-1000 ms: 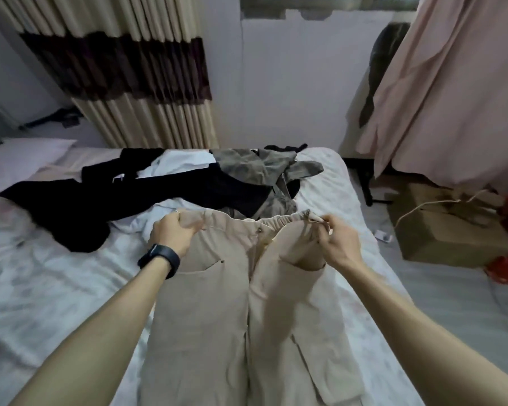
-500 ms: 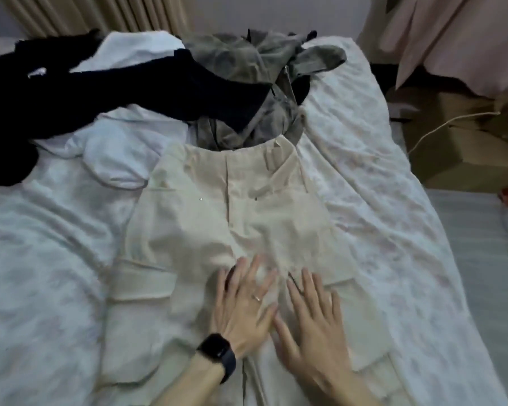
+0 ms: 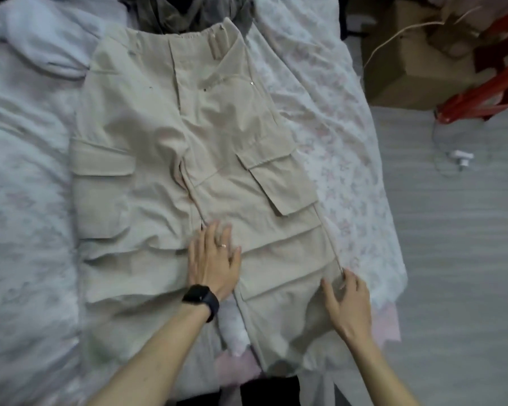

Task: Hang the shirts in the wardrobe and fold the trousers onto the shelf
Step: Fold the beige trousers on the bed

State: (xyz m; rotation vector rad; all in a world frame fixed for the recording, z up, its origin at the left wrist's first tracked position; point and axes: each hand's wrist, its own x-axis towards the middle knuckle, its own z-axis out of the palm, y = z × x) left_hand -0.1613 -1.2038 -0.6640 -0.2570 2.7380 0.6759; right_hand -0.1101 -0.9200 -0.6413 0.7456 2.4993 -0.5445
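Head view. Beige cargo trousers (image 3: 188,136) lie front side up on the bed (image 3: 27,200), waistband away from the person and the 2 legs running toward the lower edge of the picture. Their cuffs are out of sight.

The left hand (image 3: 213,259), with a ring and a dark wristwatch (image 3: 201,297), lies flat on the cloth just below the crotch. Its fingers (image 3: 210,235) are straight and close together, pressing down and holding nothing. The right hand (image 3: 349,303) rests on the outer seam of the right-side leg, below the cargo pocket flap (image 3: 276,183). Its fingers (image 3: 348,278) are spread and lightly bent, and no cloth is seen pinched between them.

Handling, as judged: the cloth is light, soft and limp, creasing readily, as the ridges across both thighs show. The 2 cargo pockets add bulk at the sides, and a fold laid over them will likely sit uneven. The mattress yields, so smoothing needs a broad, flat palm.

Suggested holds: the outer seam beside the right hand and the waistband corner above it, to carry 1 leg over the other. A single pinch point would let the rest sag.

Other clothes (image 3: 170,13) are heaped beyond the waistband, and a cardboard box (image 3: 408,63) stands on the floor beside the bed.
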